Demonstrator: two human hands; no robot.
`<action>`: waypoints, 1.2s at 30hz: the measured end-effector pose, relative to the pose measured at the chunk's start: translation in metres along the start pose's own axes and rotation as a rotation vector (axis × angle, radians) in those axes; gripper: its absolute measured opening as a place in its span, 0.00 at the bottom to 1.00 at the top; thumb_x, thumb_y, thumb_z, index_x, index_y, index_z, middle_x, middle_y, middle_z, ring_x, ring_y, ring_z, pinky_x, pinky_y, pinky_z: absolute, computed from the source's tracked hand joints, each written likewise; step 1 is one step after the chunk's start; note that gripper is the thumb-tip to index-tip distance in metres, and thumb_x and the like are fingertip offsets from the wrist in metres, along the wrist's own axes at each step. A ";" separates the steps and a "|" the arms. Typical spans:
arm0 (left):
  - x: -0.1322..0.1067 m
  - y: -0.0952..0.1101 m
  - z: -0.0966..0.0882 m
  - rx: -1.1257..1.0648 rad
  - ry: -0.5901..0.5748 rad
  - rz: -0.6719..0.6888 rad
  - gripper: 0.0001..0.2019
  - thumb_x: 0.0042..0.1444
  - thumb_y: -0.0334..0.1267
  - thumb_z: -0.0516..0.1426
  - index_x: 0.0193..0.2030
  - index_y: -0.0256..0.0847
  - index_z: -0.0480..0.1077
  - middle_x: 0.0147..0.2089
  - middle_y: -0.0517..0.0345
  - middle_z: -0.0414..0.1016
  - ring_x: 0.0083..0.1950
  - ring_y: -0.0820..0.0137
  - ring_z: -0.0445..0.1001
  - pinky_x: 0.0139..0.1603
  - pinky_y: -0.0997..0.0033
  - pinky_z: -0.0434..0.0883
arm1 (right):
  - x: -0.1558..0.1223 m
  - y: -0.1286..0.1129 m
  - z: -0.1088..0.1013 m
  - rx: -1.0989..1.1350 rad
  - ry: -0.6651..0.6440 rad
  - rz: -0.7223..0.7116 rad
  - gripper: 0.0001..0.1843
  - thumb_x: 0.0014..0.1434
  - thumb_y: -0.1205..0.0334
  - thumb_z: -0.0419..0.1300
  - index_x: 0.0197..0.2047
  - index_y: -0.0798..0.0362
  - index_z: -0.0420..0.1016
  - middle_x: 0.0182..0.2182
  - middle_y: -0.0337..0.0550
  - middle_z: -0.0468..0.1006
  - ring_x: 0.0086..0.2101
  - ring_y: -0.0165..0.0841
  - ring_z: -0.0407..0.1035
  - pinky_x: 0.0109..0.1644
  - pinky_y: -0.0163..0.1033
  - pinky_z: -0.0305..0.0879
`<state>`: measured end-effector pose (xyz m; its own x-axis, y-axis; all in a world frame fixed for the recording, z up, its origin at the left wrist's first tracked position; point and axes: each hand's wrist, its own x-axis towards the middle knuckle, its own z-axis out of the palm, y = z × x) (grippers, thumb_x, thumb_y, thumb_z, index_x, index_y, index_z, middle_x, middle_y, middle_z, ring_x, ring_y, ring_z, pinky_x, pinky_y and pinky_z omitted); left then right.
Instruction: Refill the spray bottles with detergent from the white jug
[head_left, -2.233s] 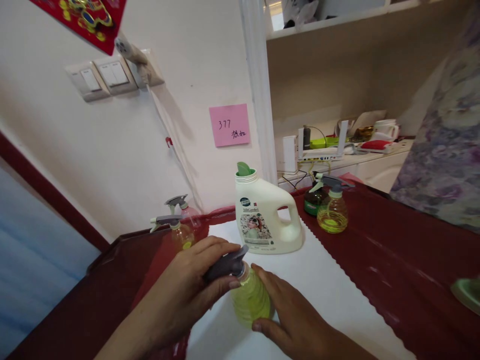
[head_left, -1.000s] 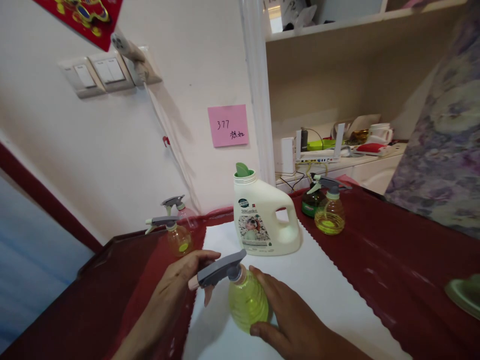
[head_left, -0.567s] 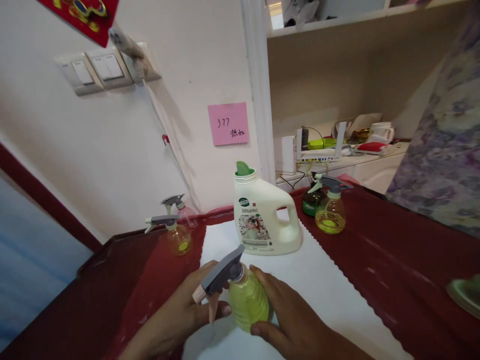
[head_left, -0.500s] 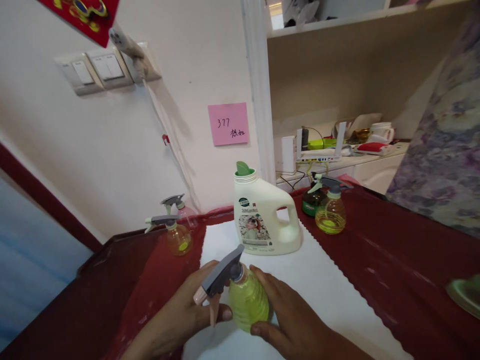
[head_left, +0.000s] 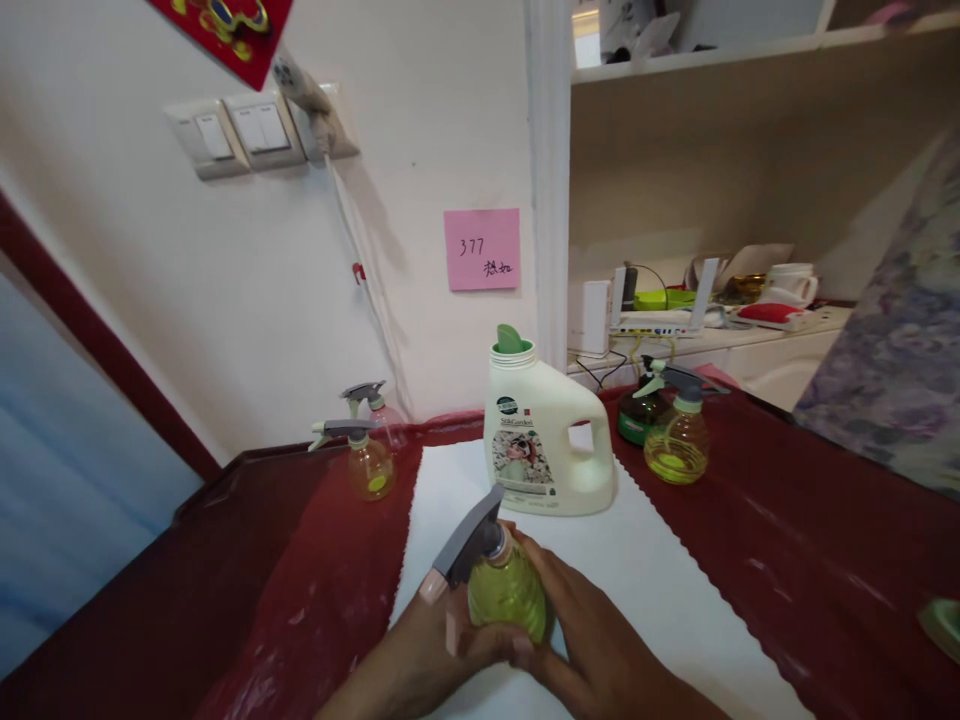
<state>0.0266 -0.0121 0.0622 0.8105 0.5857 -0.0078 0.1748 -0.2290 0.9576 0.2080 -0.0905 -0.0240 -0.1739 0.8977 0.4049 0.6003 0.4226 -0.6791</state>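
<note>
A small spray bottle (head_left: 507,594) of yellow-green liquid, with a grey trigger head and a pink nozzle tip, stands on the white mat (head_left: 652,570). My left hand (head_left: 427,655) wraps round its lower left side, below the trigger. My right hand (head_left: 592,640) cups the bottle's right side, its fingers curled against the plastic. Both hands close on the bottle. Behind it stands a cream detergent jug (head_left: 541,436) with a green spout and a side handle.
Two small spray bottles (head_left: 365,452) stand at the back left on the red table cover (head_left: 810,540). Another yellow spray bottle (head_left: 678,430) and a dark green one sit at the back right. A pink note hangs on the wall; a cluttered shelf lies behind.
My left hand has left the trigger head and dropped to the bottle's lower side. The head now points down-left. The camera has shifted slightly, moving the scene rightwards.
</note>
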 end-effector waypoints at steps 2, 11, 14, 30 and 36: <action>0.000 -0.008 0.003 -0.052 -0.012 -0.001 0.32 0.54 0.52 0.64 0.62 0.45 0.63 0.40 0.53 0.76 0.46 0.57 0.73 0.53 0.53 0.71 | 0.003 -0.003 0.000 0.069 -0.008 0.026 0.47 0.59 0.60 0.60 0.74 0.48 0.38 0.71 0.54 0.54 0.67 0.46 0.54 0.68 0.54 0.55; -0.001 -0.027 0.011 -0.147 0.012 0.087 0.24 0.53 0.39 0.65 0.55 0.42 0.65 0.45 0.53 0.70 0.48 0.61 0.71 0.51 0.60 0.70 | 0.006 -0.004 -0.021 0.343 -0.060 0.236 0.52 0.43 0.53 0.73 0.69 0.46 0.57 0.66 0.52 0.64 0.63 0.50 0.60 0.66 0.55 0.57; -0.001 -0.022 0.011 -0.218 0.017 0.126 0.31 0.50 0.33 0.65 0.59 0.43 0.59 0.52 0.50 0.68 0.52 0.59 0.71 0.52 0.60 0.70 | 0.006 -0.006 -0.040 0.314 -0.048 0.301 0.43 0.47 0.46 0.71 0.65 0.47 0.65 0.64 0.53 0.67 0.61 0.50 0.63 0.63 0.54 0.62; -0.004 -0.034 0.009 0.008 0.122 0.254 0.31 0.49 0.42 0.68 0.58 0.44 0.62 0.57 0.50 0.70 0.59 0.53 0.68 0.62 0.50 0.64 | 0.042 -0.087 -0.078 -0.179 0.206 0.054 0.15 0.65 0.52 0.57 0.51 0.45 0.77 0.41 0.42 0.83 0.41 0.34 0.78 0.42 0.33 0.75; -0.003 -0.018 0.007 0.078 0.128 0.192 0.27 0.46 0.36 0.68 0.53 0.41 0.68 0.54 0.50 0.74 0.52 0.54 0.72 0.56 0.52 0.69 | 0.055 -0.091 -0.060 -0.232 0.125 0.030 0.19 0.68 0.51 0.53 0.59 0.44 0.70 0.48 0.44 0.81 0.45 0.34 0.77 0.48 0.37 0.75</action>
<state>0.0249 -0.0150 0.0428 0.7565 0.6182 0.2132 0.0711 -0.4019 0.9129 0.1908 -0.0876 0.0973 -0.0641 0.8807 0.4693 0.7692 0.3432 -0.5391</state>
